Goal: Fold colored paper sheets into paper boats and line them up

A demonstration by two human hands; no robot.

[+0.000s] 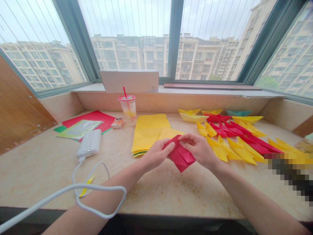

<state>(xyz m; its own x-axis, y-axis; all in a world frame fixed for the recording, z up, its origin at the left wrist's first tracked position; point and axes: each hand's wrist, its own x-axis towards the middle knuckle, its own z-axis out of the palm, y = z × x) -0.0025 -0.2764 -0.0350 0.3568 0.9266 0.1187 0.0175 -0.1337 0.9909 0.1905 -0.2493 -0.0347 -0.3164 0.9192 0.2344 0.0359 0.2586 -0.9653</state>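
A folded piece of red paper (180, 158) is held between my two hands above the counter, its lower corner pointing towards me. My left hand (160, 150) grips its left side, thumb lying on top and the other fingers mostly hidden behind. With thumb and fingertips, my right hand (197, 147) pinches the upper right edge. Flaps and creases show on the paper's near face. Just behind my left hand lies a stack of creased yellow paper (149, 130), with a green edge showing underneath. To the right of my right hand sit several folded yellow paper shapes (220, 148).
Several red folded shapes (223, 129) and paper boats (193, 117) fill the counter's right side. A plastic cup (129, 111) with a straw stands behind a small box (117, 123). At left, a white power bank (90, 143) trails a cable (97, 186) across my left forearm.
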